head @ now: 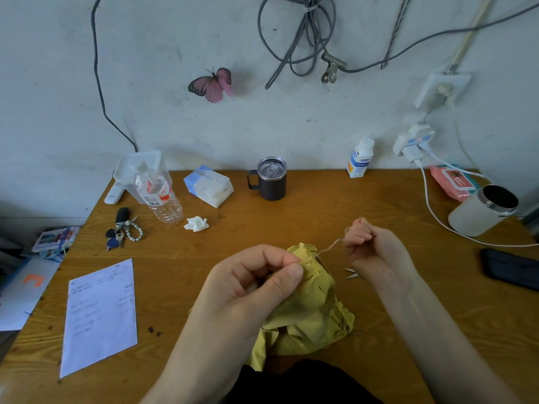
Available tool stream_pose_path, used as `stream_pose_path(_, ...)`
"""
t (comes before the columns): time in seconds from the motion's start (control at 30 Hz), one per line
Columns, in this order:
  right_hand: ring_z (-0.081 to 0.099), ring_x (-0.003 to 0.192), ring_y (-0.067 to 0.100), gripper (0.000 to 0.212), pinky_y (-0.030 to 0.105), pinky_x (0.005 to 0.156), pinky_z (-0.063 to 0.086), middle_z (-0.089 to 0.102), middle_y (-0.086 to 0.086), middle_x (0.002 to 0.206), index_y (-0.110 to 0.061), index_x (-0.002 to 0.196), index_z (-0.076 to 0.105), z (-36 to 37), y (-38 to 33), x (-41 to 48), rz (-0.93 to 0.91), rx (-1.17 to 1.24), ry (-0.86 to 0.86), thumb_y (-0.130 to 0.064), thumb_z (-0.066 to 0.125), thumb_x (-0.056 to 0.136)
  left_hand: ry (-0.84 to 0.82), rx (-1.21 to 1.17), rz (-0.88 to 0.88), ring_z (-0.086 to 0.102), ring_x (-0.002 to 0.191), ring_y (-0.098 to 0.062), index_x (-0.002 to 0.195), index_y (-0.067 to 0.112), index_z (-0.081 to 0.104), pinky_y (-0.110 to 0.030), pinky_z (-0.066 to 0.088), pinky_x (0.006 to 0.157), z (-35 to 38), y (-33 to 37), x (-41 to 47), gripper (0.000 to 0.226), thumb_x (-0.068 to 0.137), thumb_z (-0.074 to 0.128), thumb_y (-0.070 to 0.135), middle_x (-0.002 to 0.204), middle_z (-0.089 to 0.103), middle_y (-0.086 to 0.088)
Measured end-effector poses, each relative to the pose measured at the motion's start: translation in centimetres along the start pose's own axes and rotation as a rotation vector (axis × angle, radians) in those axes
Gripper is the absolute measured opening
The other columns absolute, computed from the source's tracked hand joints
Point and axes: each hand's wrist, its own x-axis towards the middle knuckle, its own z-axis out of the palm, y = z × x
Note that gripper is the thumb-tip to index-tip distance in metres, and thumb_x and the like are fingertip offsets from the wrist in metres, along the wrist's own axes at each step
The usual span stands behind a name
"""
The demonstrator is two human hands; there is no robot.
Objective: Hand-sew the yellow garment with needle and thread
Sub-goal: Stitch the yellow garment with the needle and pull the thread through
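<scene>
My left grip (253, 287) pinches yellow garment (309, 313) at stitch. Right grip (367, 243) curled round thread (329, 247), which runs taut up-right from cloth. Pull should follow that line.

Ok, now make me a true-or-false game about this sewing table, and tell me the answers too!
1. The left hand pinches the garment. True.
2. The right hand holds nothing. False: it holds the thread, which runs from it to the garment.
3. The mug has no lid. False: a clear lid sits on it.
4. A pink butterfly is on the wall. True.
5. The keys lie to the right of the mug. False: they lie to its left, near the bottle.
</scene>
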Motion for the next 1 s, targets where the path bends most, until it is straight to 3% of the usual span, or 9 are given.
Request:
stream_pose_path(0.17, 0.044, 0.040, 0.005, 0.017, 0.016, 0.037, 0.037, 0.068, 0.005, 0.067, -0.011, 0.081, 0.049, 2.4, 0.5, -4.3, -0.252, -0.516, -0.277, -0.011, 0.041, 0.096, 0.025, 0.081, -0.004, 0.068, 0.071, -0.011, 0.079, 0.019, 0.078, -0.019, 0.052, 0.063, -0.3, -0.2, 0.2, 0.020, 0.065, 0.080, 0.033, 0.076, 0.074, -0.003)
stream_pose_path(0.27, 0.044, 0.039, 0.006, 0.016, 0.016, 0.038, 0.037, 0.071, 0.008, 0.074, -0.012, 0.078, 0.048, 3.8, 1.0, -6.6, -0.389, -0.832, -0.532, -0.015, 0.045, 0.094, 0.043, 0.073, 0.015, 0.066, 0.069, -0.008, 0.075, 0.021, 0.077, -0.018, 0.051, 0.060, -0.4, -0.3, 0.3, 0.016, 0.065, 0.076, 0.035, 0.073, 0.073, 0.000)
stream_pose_path(0.37, 0.036, 0.034, 0.002, 0.014, 0.014, 0.038, 0.034, 0.058, 0.000, 0.056, -0.010, 0.080, 0.048, 4.6, 1.4, -7.9, -0.292, -0.912, -0.779, -0.013, 0.041, 0.092, 0.063, 0.075, 0.062, 0.062, 0.066, -0.004, 0.074, 0.022, 0.075, -0.016, 0.050, 0.058, -0.4, -0.4, 0.4, 0.016, 0.067, 0.070, 0.036, 0.070, 0.070, 0.004)
stream_pose_path(0.43, 0.033, 0.034, 0.002, 0.013, 0.013, 0.038, 0.033, 0.057, -0.001, 0.056, -0.009, 0.084, 0.046, 4.9, 1.6, -8.3, -0.211, -0.953, -0.868, -0.011, 0.038, 0.094, 0.081, 0.086, 0.089, 0.060, 0.066, -0.006, 0.075, 0.021, 0.074, -0.016, 0.050, 0.057, -0.4, -0.3, 0.5, 0.018, 0.068, 0.070, 0.037, 0.069, 0.068, 0.003)
stream_pose_path(0.57, 0.035, 0.034, 0.004, 0.010, 0.013, 0.037, 0.030, 0.066, 0.005, 0.067, -0.010, 0.085, 0.041, 5.7, 1.4, -8.3, -0.227, -1.008, -0.897, -0.012, 0.037, 0.094, 0.120, 0.079, 0.150, 0.058, 0.064, -0.003, 0.075, 0.022, 0.072, -0.014, 0.048, 0.058, -0.8, -0.2, 0.7, 0.007, 0.074, 0.075, 0.029, 0.067, 0.066, 0.005)
stream_pose_path(0.73, 0.021, 0.041, 0.003, 0.015, 0.012, 0.038, 0.021, 0.034, -0.011, 0.053, -0.020, 0.083, 0.055, 6.5, 0.7, -7.2, -0.178, -1.092, -0.828, -0.018, 0.042, 0.089, 0.157, 0.061, 0.179, 0.058, 0.063, -0.002, 0.074, 0.026, 0.072, -0.013, 0.048, 0.058, -0.7, -0.2, 0.7, 0.008, 0.071, 0.067, 0.032, 0.065, 0.065, 0.006)
stream_pose_path(0.83, 0.022, 0.044, 0.004, 0.018, 0.015, 0.039, 0.018, 0.029, -0.011, 0.053, -0.028, 0.091, 0.067, 6.7, 0.9, -6.6, -0.058, -1.293, -0.906, -0.039, 0.054, 0.086, 0.141, 0.078, 0.189, 0.057, 0.063, -0.001, 0.075, 0.026, 0.072, -0.012, 0.047, 0.058, -0.7, 0.0, 0.7, 0.009, 0.072, 0.066, 0.032, 0.065, 0.065, 0.006)
stream_pose_path(0.93, 0.029, 0.044, 0.002, 0.034, 0.014, 0.040, 0.022, 0.038, -0.007, 0.055, -0.026, 0.099, 0.070, 6.8, 0.7, -6.4, 0.021, -1.422, -1.005, -0.054, 0.061, 0.079, 0.137, 0.086, 0.191, 0.057, 0.062, 0.000, 0.074, 0.026, 0.072, -0.011, 0.047, 0.057, -1.0, 0.1, 0.8, 0.009, 0.076, 0.063, 0.024, 0.064, 0.066, 0.007)
stream_pose_path(1.0, 0.040, 0.044, -0.002, 0.018, 0.007, 0.043, 0.028, 0.053, -0.013, 0.057, -0.023, 0.092, 0.069, 6.9, 0.4, -6.2, -0.042, -1.498, -1.043, -0.037, 0.064, 0.083, 0.152, 0.082, 0.181, 0.057, 0.061, -0.002, 0.074, 0.024, 0.072, -0.012, 0.047, 0.056, -1.2, 0.0, 0.8, 0.010, 0.077, 0.063, 0.022, 0.064, 0.067, 0.006)
